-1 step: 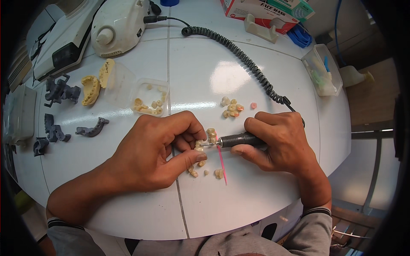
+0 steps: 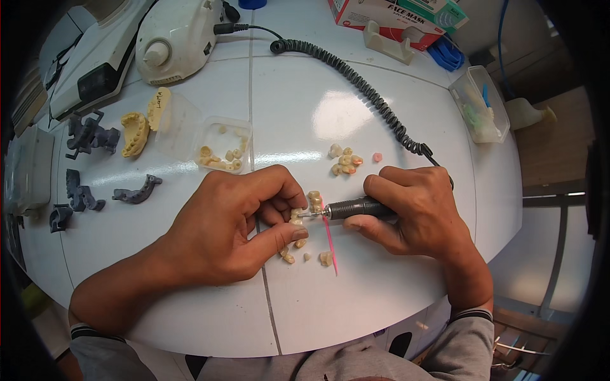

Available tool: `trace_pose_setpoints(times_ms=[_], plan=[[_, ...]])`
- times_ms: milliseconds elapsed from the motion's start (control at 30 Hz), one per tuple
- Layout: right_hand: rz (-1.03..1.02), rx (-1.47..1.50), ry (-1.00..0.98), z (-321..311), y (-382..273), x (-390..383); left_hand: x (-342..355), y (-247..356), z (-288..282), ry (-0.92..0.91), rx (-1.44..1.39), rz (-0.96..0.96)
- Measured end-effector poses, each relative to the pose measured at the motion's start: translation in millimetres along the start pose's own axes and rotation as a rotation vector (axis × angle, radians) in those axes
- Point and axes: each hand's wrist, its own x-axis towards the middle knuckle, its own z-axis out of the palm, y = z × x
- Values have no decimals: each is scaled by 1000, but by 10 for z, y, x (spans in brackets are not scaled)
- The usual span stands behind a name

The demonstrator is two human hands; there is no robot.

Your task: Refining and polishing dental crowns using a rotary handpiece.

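My left hand (image 2: 222,228) pinches a small tooth-coloured dental crown (image 2: 297,217) between thumb and fingers, just above the white table (image 2: 356,298). My right hand (image 2: 419,213) grips a dark rotary handpiece (image 2: 356,207) like a pen, its thin bur tip touching the crown. A black coiled cable (image 2: 356,86) runs from the handpiece to a white motor unit (image 2: 178,38) at the back. A thin pink stick (image 2: 331,247) lies under the handpiece. A few loose crowns (image 2: 305,256) rest below my left thumb.
A cluster of crowns (image 2: 345,160) and a pink bit (image 2: 377,157) lie behind my hands. A clear tray with crowns (image 2: 222,146), yellow jaw models (image 2: 136,130) and grey printed parts (image 2: 89,134) sit left. A cardboard box (image 2: 381,14) and clear container (image 2: 481,105) stand back right.
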Motion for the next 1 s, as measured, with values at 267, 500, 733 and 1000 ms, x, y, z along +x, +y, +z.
trace_pose_setpoints(times_ms=[267, 500, 733, 1000], plan=[[6, 24, 18, 25, 24, -11, -4, -3, -3, -18, -9, -18], [-22, 12, 14, 25, 37, -9, 0, -7, -5, -18, -5, -9], [-13, -2, 12, 7, -9, 5, 0, -5, -3, -12, -12, -18], [-5, 13, 14, 22, 3, -5, -2, -1, -2, -15, -5, -16]])
